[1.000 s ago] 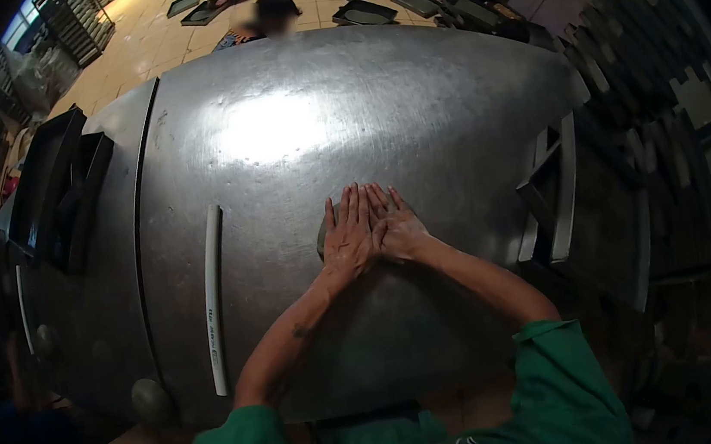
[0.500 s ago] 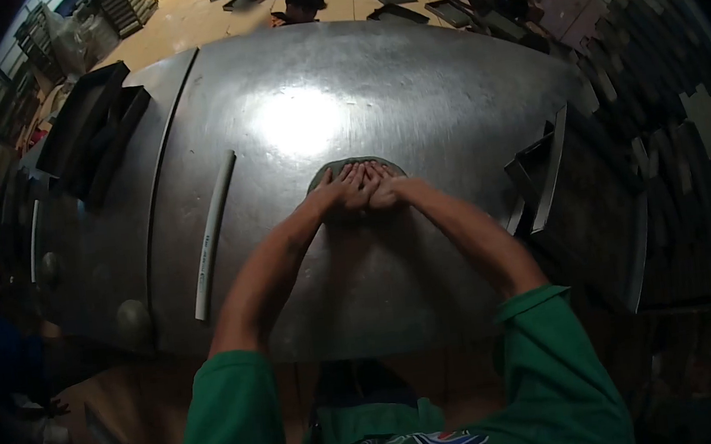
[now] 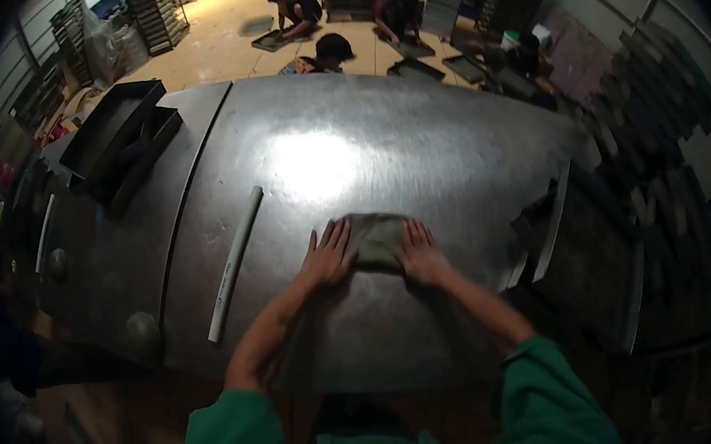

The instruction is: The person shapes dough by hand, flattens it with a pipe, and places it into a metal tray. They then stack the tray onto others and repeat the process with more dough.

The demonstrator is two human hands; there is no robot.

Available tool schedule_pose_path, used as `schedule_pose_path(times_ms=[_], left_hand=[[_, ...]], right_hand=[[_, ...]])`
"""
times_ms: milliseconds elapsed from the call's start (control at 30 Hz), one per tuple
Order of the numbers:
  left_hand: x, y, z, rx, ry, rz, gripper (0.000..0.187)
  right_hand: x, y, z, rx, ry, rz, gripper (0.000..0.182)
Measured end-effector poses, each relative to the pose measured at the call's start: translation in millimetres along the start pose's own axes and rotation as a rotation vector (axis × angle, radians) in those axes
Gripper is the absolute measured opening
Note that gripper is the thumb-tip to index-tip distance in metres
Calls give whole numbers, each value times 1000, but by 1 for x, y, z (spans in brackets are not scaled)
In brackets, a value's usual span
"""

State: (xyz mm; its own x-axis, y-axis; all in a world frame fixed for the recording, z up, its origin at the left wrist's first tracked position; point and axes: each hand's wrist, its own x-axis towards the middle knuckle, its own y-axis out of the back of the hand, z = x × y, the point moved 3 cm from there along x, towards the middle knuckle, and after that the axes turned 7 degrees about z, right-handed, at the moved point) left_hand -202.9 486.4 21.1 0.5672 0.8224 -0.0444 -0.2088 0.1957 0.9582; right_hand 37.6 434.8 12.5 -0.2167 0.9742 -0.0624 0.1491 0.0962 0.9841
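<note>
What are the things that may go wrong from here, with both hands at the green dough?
With the left hand and right hand at opposite sides, the green dough might become uneven if one side is pressed more.

The pale tube lies loose beside the left forearm, so a wide arm movement might knock it and make it roll.

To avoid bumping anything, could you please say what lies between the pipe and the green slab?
Bare tabletop and the left hand, in the head view.
</note>
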Motion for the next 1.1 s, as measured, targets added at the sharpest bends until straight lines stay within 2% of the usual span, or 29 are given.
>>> schedule_pose_path(times_ms=[33, 100, 167, 200, 233, 300, 333, 367, 433, 467, 533, 567, 633, 667, 733, 767, 833, 867, 900, 967, 1000, 1033, 1100], left_hand=[[-13, -9, -1, -52, -8, 41, 71], [2, -4, 0, -91, 62, -103, 68], [11, 38, 22, 44, 16, -397, 65], [8, 57, 35, 83, -4, -375, 62], [11, 50, 38, 73, 11, -356, 62], [13, 0, 51, 202, -218, -42, 62], [-1, -38, 49, -85, -134, -54, 65], [-18, -30, 56, -91, -139, 24, 70], [1, -18, 59, 83, -163, -259, 74], [-17, -37, 74, 65, -167, -283, 74], [-10, -31, 74, -267, -54, -119, 76], [-43, -21, 76, -207, -151, -138, 76], [-32, -35, 78, -143, -155, -185, 73], [-49, -52, 84, -151, -159, -198, 73], [-52, -41, 71, -231, -174, 25, 68], [-55, -46, 82, -253, -183, -1, 68], [-14, -31, 68, 39, -220, -454, 65], [-12, 1, 74, -38, -246, -353, 63], [2, 15, 66, -21, -260, -341, 63], [28, 24, 55, -111, -283, -73, 61], [47, 11, 52, -13, -300, -130, 60], [56, -8, 47, -48, -255, -110, 61], [71, -13, 44, -134, -194, -34, 62]], right_hand=[[-1, -16, 8, -20, -30, -37, 76], [16, 6, 4, -19, -94, -278, 76], [23, 35, -8, 38, -125, -347, 75], [26, 40, -15, 114, -166, -403, 75], [32, 39, -22, 94, -149, -400, 75], [34, 3, -36, -56, 70, -389, 75], [29, -56, -30, -77, 106, -273, 79], [4, -35, -43, -212, 144, -175, 93], [19, -25, -43, -106, 140, -321, 99], [-9, -37, -51, -96, 132, -349, 99], [-7, -29, -66, -187, 186, -262, 100], [-32, -20, -76, -366, 164, -257, 99], [-35, 5, -84, -214, 146, -383, 98], [-54, -17, -77, -209, 139, -396, 98], [-39, -26, -70, -74, 83, -119, 94], [-52, -30, -65, -69, 62, -145, 94], [-19, -15, -60, -125, 148, -413, 86], [-17, 10, -64, 16, 44, -368, 76], [-1, 23, -64, 13, 35, -345, 76], [20, 32, -56, -89, 46, -177, 73], [32, 28, -54, -204, 13, -248, 72], [45, 19, -51, -210, 7, -228, 72], [53, 2, -33, -70, -136, -119, 71]])
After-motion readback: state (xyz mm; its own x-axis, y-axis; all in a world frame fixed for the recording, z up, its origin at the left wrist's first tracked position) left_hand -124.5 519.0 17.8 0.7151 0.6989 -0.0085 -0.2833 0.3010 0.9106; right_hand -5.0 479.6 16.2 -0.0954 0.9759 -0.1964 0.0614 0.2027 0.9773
